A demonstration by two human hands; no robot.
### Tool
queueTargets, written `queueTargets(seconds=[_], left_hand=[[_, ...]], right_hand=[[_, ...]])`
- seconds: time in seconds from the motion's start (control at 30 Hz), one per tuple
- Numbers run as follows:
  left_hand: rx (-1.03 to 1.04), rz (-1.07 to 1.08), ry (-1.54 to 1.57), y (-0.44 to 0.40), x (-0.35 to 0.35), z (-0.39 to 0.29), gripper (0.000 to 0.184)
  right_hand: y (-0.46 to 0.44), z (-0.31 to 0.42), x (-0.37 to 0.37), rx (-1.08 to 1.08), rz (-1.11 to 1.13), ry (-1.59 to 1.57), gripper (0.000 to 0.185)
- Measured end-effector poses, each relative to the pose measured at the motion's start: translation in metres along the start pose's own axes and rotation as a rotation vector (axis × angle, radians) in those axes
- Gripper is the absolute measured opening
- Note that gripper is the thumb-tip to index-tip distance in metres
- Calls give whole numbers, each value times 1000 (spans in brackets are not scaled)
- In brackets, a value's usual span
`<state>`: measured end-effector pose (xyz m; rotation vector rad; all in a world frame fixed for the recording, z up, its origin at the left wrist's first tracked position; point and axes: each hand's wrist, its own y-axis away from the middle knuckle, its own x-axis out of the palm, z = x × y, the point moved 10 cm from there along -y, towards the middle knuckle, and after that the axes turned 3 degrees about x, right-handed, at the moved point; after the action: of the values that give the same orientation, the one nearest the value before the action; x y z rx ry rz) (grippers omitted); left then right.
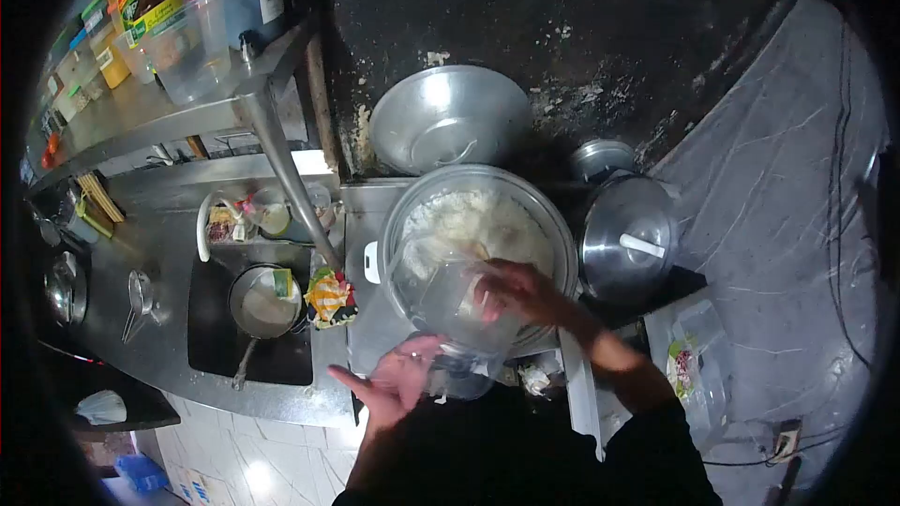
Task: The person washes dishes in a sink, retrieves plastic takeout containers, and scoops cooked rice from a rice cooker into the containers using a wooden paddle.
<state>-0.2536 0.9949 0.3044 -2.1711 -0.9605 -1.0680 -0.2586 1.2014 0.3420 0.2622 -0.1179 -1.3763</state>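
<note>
A large round metal pot (566, 239) holds a mass of white, grainy food (459, 217) that looks like rice. Over its near side is a see-through plastic container (459, 305), partly blurred against the pot. My right hand (516, 292) reaches in from the right with its fingers bent and closed on this clear plastic; what lies inside the fingers is hard to make out. Lower left, beside the pot's near edge, my left hand (403, 379) is open, thumb stretched out to the left, its fingers close to the clear container.
A wide metal basin (450, 117) leans against the dark wall behind the pot. To the right stands a lidded pot (626, 239). At left, a sink (211, 342) contains a saucepan (265, 305). A metal shelf (178, 126) carries bottles and tubs; its leg (291, 173) comes down near the sink.
</note>
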Motion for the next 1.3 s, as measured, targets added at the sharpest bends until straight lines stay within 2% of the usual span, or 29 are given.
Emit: queueTargets(seconds=[0.03,0.07,0.13,0.17,0.23,0.27,0.3,0.37,0.43,0.5,0.53,0.57,0.63,0.73,0.77,0.83,0.87,0.93,0.97,1.0,1.03,1.1,1.17,1.23,1.3], left_hand=[[-97,96,31,6,5,3,141],[-185,5,79,15,-8,14,140],[-277,81,74,24,-13,21,137],[-320,125,68,25,-12,26,137],[-304,-12,-90,26,-24,28,127],[-286,-64,-135,27,-30,26,124],[-267,-121,-182,30,-37,24,120],[4,-345,95,42,-65,5,112],[192,-390,226,41,-65,-21,108],[404,-555,323,49,-99,-29,104],[504,-708,236,51,-104,-35,107],[573,-696,105,49,-117,-38,112],[644,-698,46,38,-110,-37,113],[755,-730,68,30,-120,-18,111],[801,-653,90,26,-122,-16,110],[928,-954,51,32,-119,-11,107],[978,-969,39,34,-120,-6,104],[1088,-982,18,33,-126,1,96],[1107,-1050,16,33,-130,7,90],[1128,-981,-84,27,-127,7,90],[1143,-913,-183,22,-122,9,90],[1147,-908,-261,10,-110,13,93],[1133,-969,-385,4,-96,7,102],[1115,-988,-449,0,-91,6,101],[1098,-1008,-492,-3,-87,4,103]], right_hand=[[-4,7,1,-7,50,178,40],[-7,16,3,-14,102,356,38],[-15,43,17,-27,226,719,34],[-22,50,25,-117,232,719,34],[-32,53,42,-295,245,710,36],[-39,49,40,-298,191,491,34],[-46,29,11,-219,11,542,33],[-52,-19,-59,-60,-318,625,33],[-38,-82,-85,327,-325,1069,33],[-32,-110,-87,268,-370,1087,33],[-32,-122,-86,236,-388,1095,32],[-35,-130,-86,170,-425,1110,32],[-39,-134,-87,35,-497,1134,31],[-49,-149,-94,106,-417,943,29],[-54,-146,-95,112,-379,934,28],[-63,-114,-98,131,-307,922,30],[-68,-90,-94,114,-230,934,22],[-86,-61,-90,-23,-194,1031,19],[-96,-50,-87,-95,-179,1077,18],[-108,-41,-81,-202,-185,1123,13],[-117,-40,-77,-221,-156,1193,11],[-133,-21,-63,-253,-104,1335,9],[-148,-15,-41,-258,60,1418,9],[-159,-18,-18,-261,181,1468,10],[-156,-29,5,-395,260,1549,11]])
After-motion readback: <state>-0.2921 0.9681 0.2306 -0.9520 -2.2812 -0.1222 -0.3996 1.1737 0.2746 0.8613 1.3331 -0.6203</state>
